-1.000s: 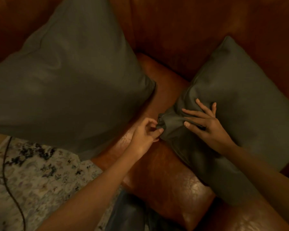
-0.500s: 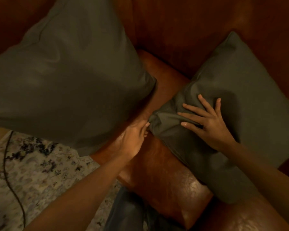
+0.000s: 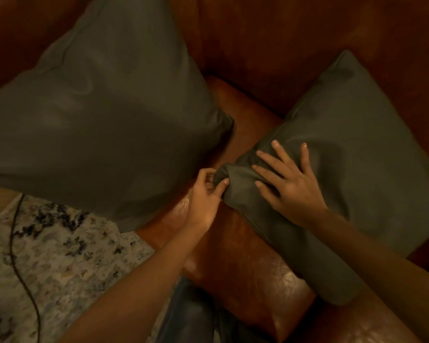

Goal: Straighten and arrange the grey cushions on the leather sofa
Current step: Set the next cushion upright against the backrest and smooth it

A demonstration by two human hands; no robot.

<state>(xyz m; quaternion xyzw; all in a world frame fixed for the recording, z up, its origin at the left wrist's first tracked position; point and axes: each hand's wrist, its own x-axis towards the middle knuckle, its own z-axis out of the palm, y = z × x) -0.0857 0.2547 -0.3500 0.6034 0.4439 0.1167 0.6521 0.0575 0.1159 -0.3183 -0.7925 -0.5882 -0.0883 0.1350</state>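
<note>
- Two cushions sit on the sofa (image 3: 245,256) seat, both leaning back against the backrest, with a bare strip of seat between them.
- The left cushion (image 3: 104,120) overhangs the seat's front edge, above the rug (image 3: 67,263).
- The right cushion (image 3: 344,169) lies well apart from it, its near corner pointing toward the gap.
- The left hand (image 3: 204,196) pinches that corner; the right hand (image 3: 290,179) lies flat on the cushion just behind it.
- A cable (image 3: 18,256) runs across the rug, left of the sofa.
- The person's leg (image 3: 191,315) shows in front of the seat.
</note>
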